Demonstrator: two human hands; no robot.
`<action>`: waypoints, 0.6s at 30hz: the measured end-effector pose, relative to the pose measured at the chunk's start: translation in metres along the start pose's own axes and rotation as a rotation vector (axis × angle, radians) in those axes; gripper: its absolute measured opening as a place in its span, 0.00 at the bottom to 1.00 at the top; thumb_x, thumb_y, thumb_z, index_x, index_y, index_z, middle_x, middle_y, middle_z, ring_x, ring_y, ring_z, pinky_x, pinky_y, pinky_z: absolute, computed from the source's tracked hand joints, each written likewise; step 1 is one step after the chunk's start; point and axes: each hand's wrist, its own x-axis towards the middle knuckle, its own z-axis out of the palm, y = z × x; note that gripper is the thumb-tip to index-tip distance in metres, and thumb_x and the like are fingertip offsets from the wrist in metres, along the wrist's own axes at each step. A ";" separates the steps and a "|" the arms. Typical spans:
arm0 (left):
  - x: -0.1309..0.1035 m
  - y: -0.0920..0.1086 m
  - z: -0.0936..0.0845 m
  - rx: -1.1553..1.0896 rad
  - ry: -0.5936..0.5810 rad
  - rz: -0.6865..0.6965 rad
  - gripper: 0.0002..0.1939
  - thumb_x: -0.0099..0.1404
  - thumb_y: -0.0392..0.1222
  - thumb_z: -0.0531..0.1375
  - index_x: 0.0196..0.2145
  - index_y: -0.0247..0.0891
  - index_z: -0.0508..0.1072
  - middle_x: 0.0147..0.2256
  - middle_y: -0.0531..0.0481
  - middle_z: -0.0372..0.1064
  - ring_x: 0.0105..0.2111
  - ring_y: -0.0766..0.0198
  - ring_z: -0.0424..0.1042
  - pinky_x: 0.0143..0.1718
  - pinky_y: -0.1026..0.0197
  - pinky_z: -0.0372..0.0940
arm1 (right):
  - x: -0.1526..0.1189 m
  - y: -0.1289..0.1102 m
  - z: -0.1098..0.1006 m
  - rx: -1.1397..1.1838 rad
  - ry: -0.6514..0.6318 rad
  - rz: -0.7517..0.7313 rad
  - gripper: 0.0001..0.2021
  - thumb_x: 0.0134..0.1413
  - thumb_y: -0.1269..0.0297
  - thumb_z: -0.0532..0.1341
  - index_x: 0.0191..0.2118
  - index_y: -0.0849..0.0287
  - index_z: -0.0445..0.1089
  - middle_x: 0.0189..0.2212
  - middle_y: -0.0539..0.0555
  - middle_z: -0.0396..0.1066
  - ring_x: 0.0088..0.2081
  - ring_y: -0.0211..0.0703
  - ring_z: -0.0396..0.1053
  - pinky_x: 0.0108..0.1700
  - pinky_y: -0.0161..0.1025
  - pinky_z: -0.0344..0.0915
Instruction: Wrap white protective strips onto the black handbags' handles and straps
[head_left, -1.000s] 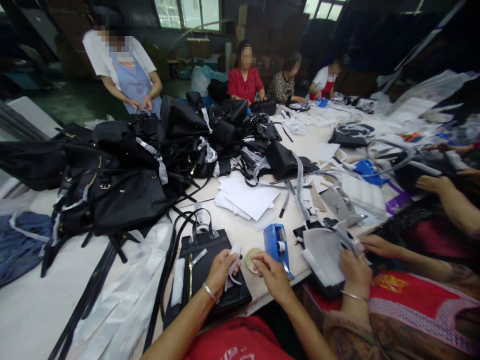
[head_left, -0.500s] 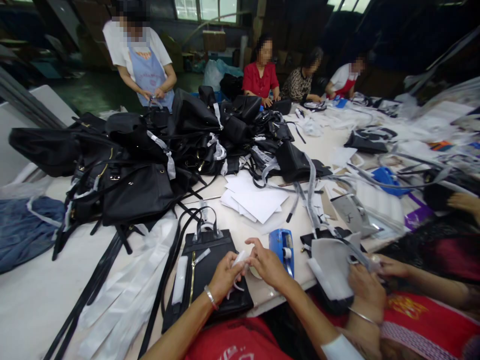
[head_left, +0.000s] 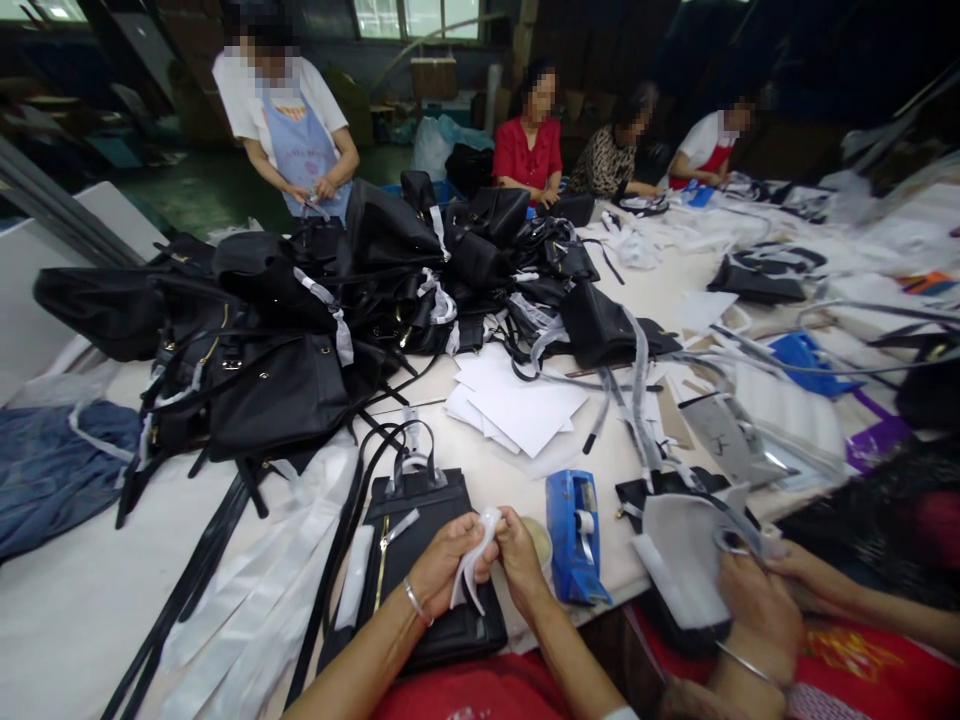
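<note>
My left hand (head_left: 448, 558) is closed on a thin white wrapping strip (head_left: 471, 572), whose two tails hang down. My right hand (head_left: 519, 558) pinches the same strip near its folded upper end, close against the left fingers. Beneath both hands a black leather bag (head_left: 450, 492) lies flat, with a gold zipper (head_left: 382, 570) and a short handle at its top. A rolled white wrap (head_left: 355, 577) rests along the bag's left side. Just right of my right hand stand a yellowish round roll (head_left: 538, 540), partly hidden, and a blue tape dispenser (head_left: 568, 520).
Black bags (head_left: 277, 395) are heaped across the table's far left. White strips (head_left: 259, 580) lie at left, and white paper sheets (head_left: 517, 400) ahead. At right, a co-worker's hands (head_left: 757, 590) handle another bag with white wrap (head_left: 682, 555). Several people work along the far side.
My right hand has moved from raised, spread fingers to a pinch on the strip beside my left hand. The strip now shows folded, with its tails hanging. The view has shifted slightly.
</note>
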 end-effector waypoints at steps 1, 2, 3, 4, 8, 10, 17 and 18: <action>0.001 0.000 0.001 -0.008 -0.007 -0.004 0.15 0.58 0.48 0.61 0.38 0.34 0.67 0.24 0.51 0.64 0.18 0.75 0.58 0.19 0.70 0.52 | 0.001 0.001 0.000 0.008 -0.009 0.006 0.23 0.49 0.41 0.55 0.36 0.58 0.60 0.24 0.49 0.63 0.25 0.36 0.61 0.26 0.32 0.59; 0.002 0.000 0.003 -0.013 -0.015 -0.007 0.16 0.59 0.48 0.61 0.39 0.34 0.67 0.24 0.51 0.63 0.18 0.75 0.58 0.19 0.70 0.52 | 0.001 0.002 -0.001 0.003 -0.022 0.013 0.23 0.49 0.40 0.55 0.35 0.58 0.60 0.24 0.49 0.64 0.26 0.37 0.61 0.27 0.32 0.60; 0.003 -0.001 0.004 -0.015 -0.025 -0.010 0.17 0.58 0.48 0.61 0.41 0.33 0.68 0.23 0.52 0.63 0.18 0.75 0.58 0.18 0.71 0.52 | 0.002 0.002 -0.002 -0.013 -0.037 0.020 0.23 0.48 0.40 0.55 0.35 0.58 0.61 0.25 0.49 0.64 0.26 0.37 0.62 0.28 0.33 0.60; 0.004 -0.002 0.006 -0.015 -0.036 -0.018 0.18 0.58 0.48 0.62 0.42 0.34 0.67 0.23 0.52 0.63 0.17 0.75 0.58 0.18 0.71 0.52 | 0.003 0.002 -0.005 -0.038 -0.054 0.026 0.23 0.48 0.40 0.55 0.35 0.58 0.61 0.25 0.50 0.65 0.27 0.38 0.62 0.28 0.33 0.60; 0.006 -0.008 0.010 0.026 -0.057 -0.038 0.29 0.56 0.48 0.63 0.53 0.36 0.61 0.25 0.50 0.65 0.17 0.74 0.59 0.18 0.70 0.52 | 0.003 0.002 -0.018 -0.170 -0.099 0.052 0.19 0.46 0.45 0.59 0.31 0.58 0.64 0.23 0.50 0.66 0.27 0.41 0.64 0.27 0.35 0.60; 0.007 -0.011 0.010 0.063 -0.025 0.003 0.35 0.57 0.49 0.62 0.58 0.36 0.55 0.25 0.50 0.66 0.17 0.73 0.60 0.19 0.69 0.53 | -0.001 -0.004 -0.024 -0.192 -0.045 0.073 0.17 0.46 0.47 0.59 0.29 0.58 0.64 0.20 0.48 0.64 0.22 0.38 0.61 0.24 0.34 0.58; 0.008 -0.019 0.002 0.360 0.088 0.165 0.44 0.56 0.53 0.62 0.62 0.35 0.46 0.23 0.53 0.66 0.18 0.71 0.61 0.20 0.68 0.54 | -0.013 -0.041 -0.027 -0.218 -0.072 0.032 0.18 0.53 0.45 0.54 0.32 0.58 0.64 0.21 0.48 0.66 0.23 0.37 0.64 0.26 0.34 0.60; 0.007 -0.020 0.002 0.398 0.096 0.184 0.44 0.56 0.53 0.62 0.62 0.35 0.46 0.23 0.54 0.66 0.18 0.71 0.61 0.21 0.68 0.55 | -0.013 -0.044 -0.026 -0.271 -0.104 0.018 0.17 0.53 0.46 0.55 0.31 0.58 0.64 0.19 0.47 0.65 0.23 0.37 0.64 0.27 0.34 0.59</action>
